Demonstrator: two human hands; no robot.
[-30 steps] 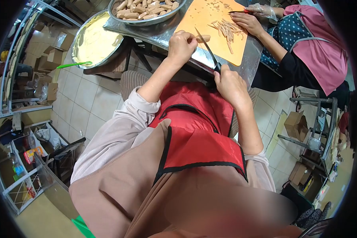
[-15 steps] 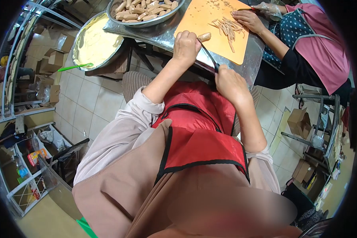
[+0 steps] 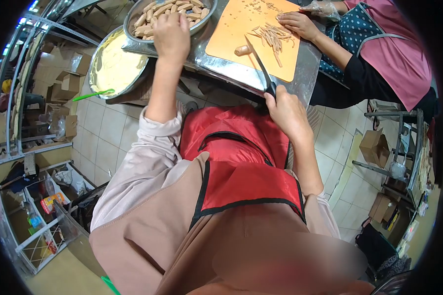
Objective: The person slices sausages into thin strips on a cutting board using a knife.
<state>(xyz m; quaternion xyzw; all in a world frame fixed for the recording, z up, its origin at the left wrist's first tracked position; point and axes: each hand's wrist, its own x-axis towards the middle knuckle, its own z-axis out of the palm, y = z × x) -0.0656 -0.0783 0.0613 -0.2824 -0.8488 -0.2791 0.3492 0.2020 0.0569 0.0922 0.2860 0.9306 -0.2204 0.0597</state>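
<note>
My left hand [image 3: 171, 40] is over the near rim of a metal bowl [image 3: 207, 20], its bent fingers down among light-brown sausages [image 3: 174, 8]. The fingertips are hidden, so whether they grip one does not show. In my right hand [image 3: 288, 112] is the black handle of a knife [image 3: 259, 60], whose blade points away across the near edge of an orange cutting board [image 3: 226, 37]. Left of the blade lies a short sausage piece [image 3: 242, 50]. Thin sausage strips [image 3: 275, 38] are piled to its right, and small diced bits [image 3: 263, 7] lie farther back.
A metal table [image 3: 211, 64] carries the board and bowl. To the left, a wide basin [image 3: 115, 61] holds pale yellow cream and a green-handled utensil [image 3: 91, 95]. A co-worker's hand [image 3: 300, 24] rests at the board's right edge. Metal shelving [image 3: 22, 88] stands far left.
My left hand has let go of the sausage piece on the board and moved left to the bowl. My right hand still grips the knife, near the board's edge.
</note>
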